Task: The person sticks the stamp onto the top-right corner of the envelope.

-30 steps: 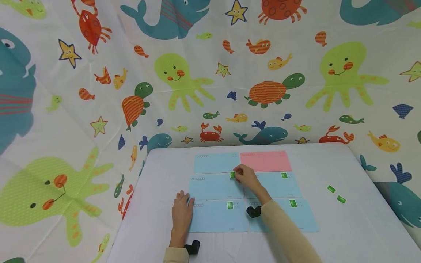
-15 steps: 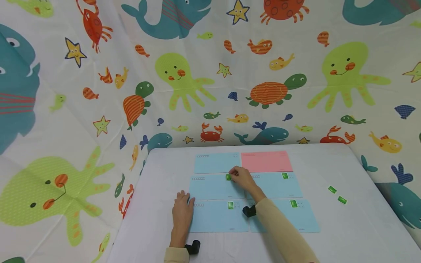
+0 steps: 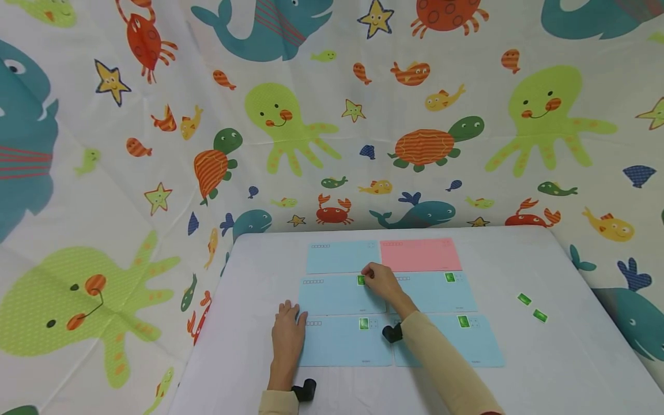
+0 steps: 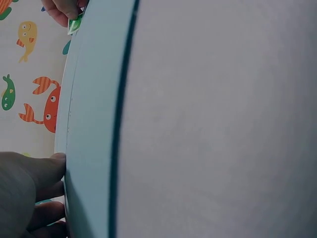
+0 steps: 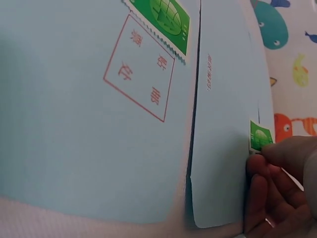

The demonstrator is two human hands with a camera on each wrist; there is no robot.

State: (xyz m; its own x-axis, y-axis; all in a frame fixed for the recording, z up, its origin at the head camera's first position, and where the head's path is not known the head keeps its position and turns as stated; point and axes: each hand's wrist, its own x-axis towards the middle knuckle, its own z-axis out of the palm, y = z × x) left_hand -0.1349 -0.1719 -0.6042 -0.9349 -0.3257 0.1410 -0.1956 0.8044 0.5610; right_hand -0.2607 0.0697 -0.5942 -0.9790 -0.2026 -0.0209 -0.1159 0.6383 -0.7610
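My right hand (image 3: 383,281) pinches a green postage stamp (image 3: 360,280) between thumb and fingertips. In the right wrist view this stamp (image 5: 259,136) lies at the envelope's surface, thumb at its edge. It is over the upper right corner of the middle-left blue envelope (image 3: 337,297). My left hand (image 3: 288,337) rests flat, fingers extended, along the left side of the front-left blue envelope (image 3: 342,349), thumb at its edge. A stamp (image 3: 363,324) sits on that envelope beside a printed square, seen closely as a red outline with characters.
The back row has a blue envelope (image 3: 339,259) and a pink envelope (image 3: 419,256). On the right, stamps lie on the middle envelope (image 3: 436,297) and front envelope (image 3: 482,346). Two loose stamps, one nearer (image 3: 540,316) and one farther (image 3: 524,299), lie on the white table (image 3: 570,369).
My right hand has moved slightly left and down with the stamp, onto the middle-left envelope's corner, and has stayed there over the last half second. The left hand has not moved.
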